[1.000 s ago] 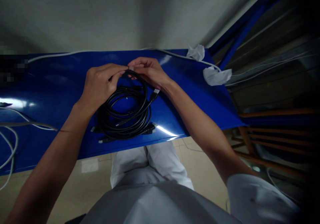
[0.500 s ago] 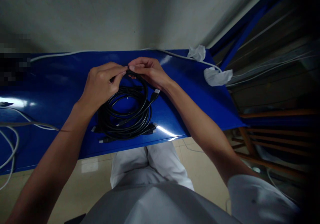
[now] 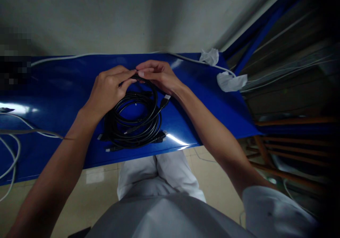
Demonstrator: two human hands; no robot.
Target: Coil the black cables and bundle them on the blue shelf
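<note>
A coil of black cable (image 3: 132, 121) lies on the blue table (image 3: 58, 89), near its front edge. Its connectors stick out at the lower left and at the right, one with a pale plug tip (image 3: 166, 97). My left hand (image 3: 107, 91) and my right hand (image 3: 159, 75) meet at the coil's far side. Both pinch the cable strands there, fingertips nearly touching. The coil's near part rests on the table.
White cables (image 3: 10, 149) loop over the table's left end. Another white cable (image 3: 87, 55) runs along the back edge to crumpled white paper (image 3: 230, 81) at the right. A blue rack with wooden bars (image 3: 289, 121) stands to the right. Tiled floor lies below.
Almost nothing differs. My left hand has shifted slightly to the right along the coil's top; the coil and right hand stay in place.
</note>
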